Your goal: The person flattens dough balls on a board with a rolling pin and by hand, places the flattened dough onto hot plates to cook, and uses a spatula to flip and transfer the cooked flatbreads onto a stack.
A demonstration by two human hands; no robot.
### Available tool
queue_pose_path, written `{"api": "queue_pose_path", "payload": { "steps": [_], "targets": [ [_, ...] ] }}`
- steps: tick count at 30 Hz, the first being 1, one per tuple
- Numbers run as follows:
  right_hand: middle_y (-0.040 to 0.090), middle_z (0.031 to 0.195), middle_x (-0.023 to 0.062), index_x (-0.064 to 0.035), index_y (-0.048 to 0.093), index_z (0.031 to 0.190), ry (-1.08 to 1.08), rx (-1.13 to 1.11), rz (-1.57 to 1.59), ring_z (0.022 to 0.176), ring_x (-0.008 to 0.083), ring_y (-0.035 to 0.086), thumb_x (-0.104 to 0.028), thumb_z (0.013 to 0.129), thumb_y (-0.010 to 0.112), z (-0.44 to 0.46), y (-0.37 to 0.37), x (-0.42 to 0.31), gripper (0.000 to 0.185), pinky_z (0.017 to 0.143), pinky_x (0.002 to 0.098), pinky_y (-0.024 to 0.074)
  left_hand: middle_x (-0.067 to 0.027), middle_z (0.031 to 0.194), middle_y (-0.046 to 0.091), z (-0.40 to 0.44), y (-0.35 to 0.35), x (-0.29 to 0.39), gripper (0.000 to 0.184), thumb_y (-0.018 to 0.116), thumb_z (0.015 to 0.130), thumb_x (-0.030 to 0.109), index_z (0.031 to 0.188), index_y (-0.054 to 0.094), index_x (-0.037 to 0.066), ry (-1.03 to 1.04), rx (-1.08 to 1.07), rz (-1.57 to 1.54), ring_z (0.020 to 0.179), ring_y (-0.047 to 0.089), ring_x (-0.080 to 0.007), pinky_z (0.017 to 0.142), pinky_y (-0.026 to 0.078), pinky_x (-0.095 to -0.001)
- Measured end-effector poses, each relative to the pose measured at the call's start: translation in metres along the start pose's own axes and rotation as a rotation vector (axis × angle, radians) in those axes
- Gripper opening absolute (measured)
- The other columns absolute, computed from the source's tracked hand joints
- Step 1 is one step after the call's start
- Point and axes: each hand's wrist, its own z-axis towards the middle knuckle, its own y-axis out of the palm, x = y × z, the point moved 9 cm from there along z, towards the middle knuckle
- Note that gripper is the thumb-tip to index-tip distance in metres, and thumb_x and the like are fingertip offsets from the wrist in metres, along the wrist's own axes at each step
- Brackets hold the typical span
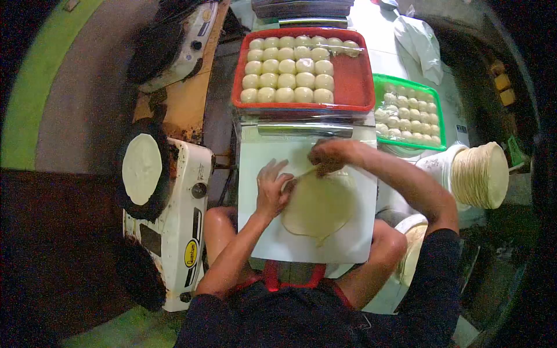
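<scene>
Your right grip [328, 158] pinches the flattened dough sheet [320, 206] at frame centre; your left hand [272, 190] touches it, whether grasping I cannot tell.

My dough sheet [322, 203] is thin, pale and roughly round, spread mostly flat over the middle of the white board [255, 156]. I grip its far edge, while its near edge tapers to a small tip toward the board's near side.
</scene>
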Motion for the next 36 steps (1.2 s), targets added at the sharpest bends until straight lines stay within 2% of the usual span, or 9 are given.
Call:
{"api": "queue_pose_path", "payload": {
  "steps": [3, 7, 12, 18, 23, 25, 29, 31, 36],
  "targets": [
    [0.07, 0.103, 0.0119, -0.0031, 0.071, 0.097, -0.296, -0.349, 0.149, 0.094, 0.0251, 0.063, -0.036, 0.087, 0.076, -0.02, 0.004, -0.014, 0.034, 0.082, 0.0422, 0.0513, -0.0148, 0.121, 0.065, -0.012, 0.014, 0.008, 0.018, 0.065, 0.095, 0.02, 0.107, 0.062, 0.007, 0.011, -0.05, -0.263, 0.116, 0.059, -0.038, 0.103, 0.04, -0.0534],
    [0.061, 0.131, 0.0047, -0.0109, 0.058, 0.132, -0.237, -0.06, 1.62, 0.117, 0.0178, 0.057, -0.035, 0.089, 0.074, -0.023, 0.045, 0.028, 0.052, 0.099, 0.0388, 0.0477, -0.023, 0.091, 0.066, -0.017, 0.019, -0.018, 0.033, 0.045, 0.105, 0.029, 0.097, 0.057, 0.0, -0.375, 0.068, -0.289, 0.086, 0.063, -0.0441, 0.072, 0.05, -0.0458],
    [0.057, 0.136, 0.0117, -0.0139, 0.042, 0.151, -0.099, -0.121, 0.896, 0.117, 0.0202, 0.054, -0.018, 0.084, 0.07, -0.076, 0.039, -0.031, 0.073, 0.102, 0.0357, 0.0432, -0.0115, 0.075, 0.062, -0.061, 0.087, -0.045, 0.045, 0.047, 0.104, 0.04, 0.095, 0.063, -0.001, -0.632, -0.401, -0.859, 0.063, 0.054, -0.0181, 0.058, 0.045, -0.0396],
    [0.049, 0.15, 0.0106, -0.0114, 0.04, 0.153, -0.242, -0.202, 0.947, 0.117, 0.0186, 0.055, -0.01, 0.085, 0.072, -0.099, 0.014, -0.131, 0.075, 0.102, 0.0354, 0.0437, -0.0068, 0.087, 0.067, -0.147, 0.061, 0.018, 0.052, 0.049, 0.103, 0.051, 0.111, 0.064, 0.002, -1.177, -0.863, -1.253, 0.068, 0.06, -0.0212, 0.06, 0.049, -0.0418],
    [0.049, 0.15, 0.0102, -0.0115, 0.04, 0.153, -0.32, -0.363, 0.827, 0.128, 0.0214, 0.05, -0.017, 0.086, 0.074, -0.089, -0.042, -0.265, 0.075, 0.107, 0.0382, 0.0413, -0.0059, 0.121, 0.066, -0.184, -0.079, 0.01, 0.051, 0.058, 0.099, 0.05, 0.126, 0.064, 0.008, -1.024, -0.707, -1.27, 0.111, 0.061, -0.0173, 0.098, 0.049, -0.0367],
    [0.05, 0.148, 0.0103, -0.0099, 0.04, 0.152, -0.443, -0.327, 0.667, 0.132, 0.0204, 0.047, -0.016, 0.086, 0.074, -0.058, -0.07, -0.33, 0.075, 0.108, 0.0375, 0.0409, -0.0047, 0.12, 0.066, -0.217, -0.157, 0.01, 0.04, 0.063, 0.099, 0.04, 0.124, 0.066, 0.009, -1.242, -0.612, -1.498, 0.112, 0.06, -0.0163, 0.098, 0.049, -0.0371],
    [0.049, 0.149, 0.0114, -0.0087, 0.04, 0.152, -0.587, -0.408, 0.694, 0.132, 0.0199, 0.047, -0.009, 0.083, 0.072, 0.036, -0.109, -0.469, 0.076, 0.109, 0.0367, 0.0408, -0.0067, 0.111, 0.069, -0.279, -0.331, -0.064, 0.028, 0.059, 0.101, 0.023, 0.12, 0.065, 0.003, -1.028, -0.187, -1.222, 0.094, 0.067, -0.0145, 0.083, 0.057, -0.0302],
    [0.053, 0.143, 0.0143, -0.0025, 0.037, 0.153, -0.809, -0.176, 0.327, 0.126, 0.0204, 0.052, -0.002, 0.087, 0.068, 0.065, -0.152, -0.553, 0.073, 0.106, 0.034, 0.0418, -0.004, 0.101, 0.071, -0.319, -0.43, -0.095, 0.022, 0.062, 0.1, 0.022, 0.113, 0.067, 0.005, -1.069, 0.015, -1.003, 0.086, 0.067, -0.0128, 0.077, 0.056, -0.0302],
    [0.065, 0.127, 0.017, 0.0042, 0.031, 0.153, -0.798, -0.237, 0.471, 0.105, 0.016, 0.064, -0.003, 0.09, 0.066, 0.133, -0.187, -0.699, 0.072, 0.093, 0.0282, 0.051, -0.0023, 0.098, 0.071, -0.381, -0.627, -0.109, 0.029, 0.066, 0.098, 0.029, 0.114, 0.068, 0.005, -0.951, 0.291, -0.347, 0.087, 0.062, -0.0104, 0.079, 0.052, -0.0296]
  ]
}}
